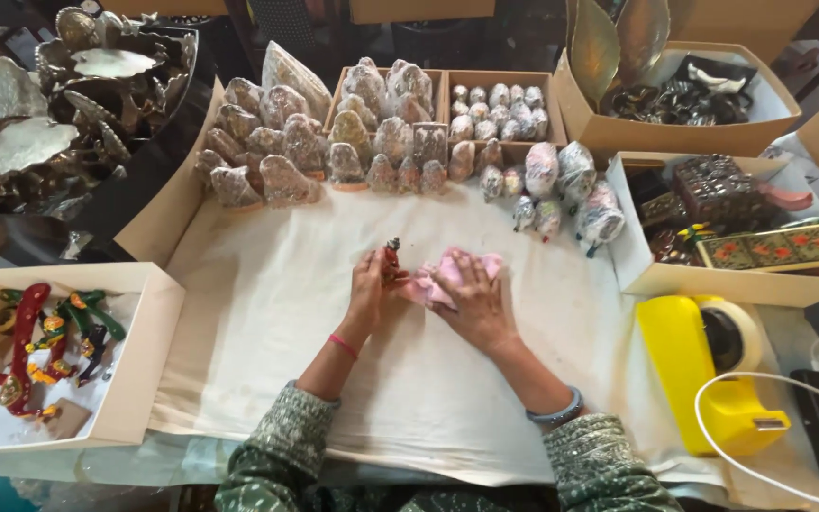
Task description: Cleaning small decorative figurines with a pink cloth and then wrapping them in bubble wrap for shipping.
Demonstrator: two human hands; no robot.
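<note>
Pink cloth (447,275) pressed flat under the open right hand (474,301), the left hand (368,289) grips a small painted figurine (391,258) upright mid-polish, wrapped pieces (334,142) ranked beyond.

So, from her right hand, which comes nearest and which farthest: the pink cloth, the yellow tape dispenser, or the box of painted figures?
1. Pink cloth, under the right hand.
2. Yellow tape dispenser, off to the right.
3. Box of painted figures, far left, beyond the left hand.
</note>
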